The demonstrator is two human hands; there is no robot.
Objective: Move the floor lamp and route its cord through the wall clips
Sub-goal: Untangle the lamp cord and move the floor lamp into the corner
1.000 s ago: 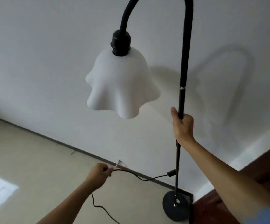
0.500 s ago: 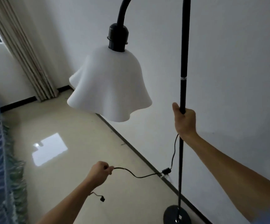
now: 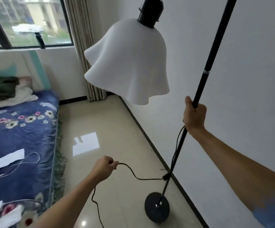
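A black floor lamp with a thin pole point(image 3: 206, 76) stands tilted beside the white wall, its round base point(image 3: 156, 206) over the tiled floor. A white wavy shade point(image 3: 128, 63) hangs from its curved neck, in front of me. My right hand point(image 3: 194, 115) grips the pole at mid-height. My left hand point(image 3: 103, 167) is closed on the black cord point(image 3: 133, 175), which sags to an inline switch point(image 3: 166, 176) by the pole and climbs along it. More cord trails down under my left forearm. No wall clips are visible.
A bed with a blue floral cover point(image 3: 18, 137) fills the left side, with papers and a white cable on it. A window point(image 3: 26, 22) and beige curtain point(image 3: 84, 55) stand at the far end. A dark baseboard point(image 3: 150, 137) runs along the right wall.
The view has swung left, so the bed, window and curtain now show. The lamp leans more and its base sits farther from the baseboard. Both hands keep their grips.
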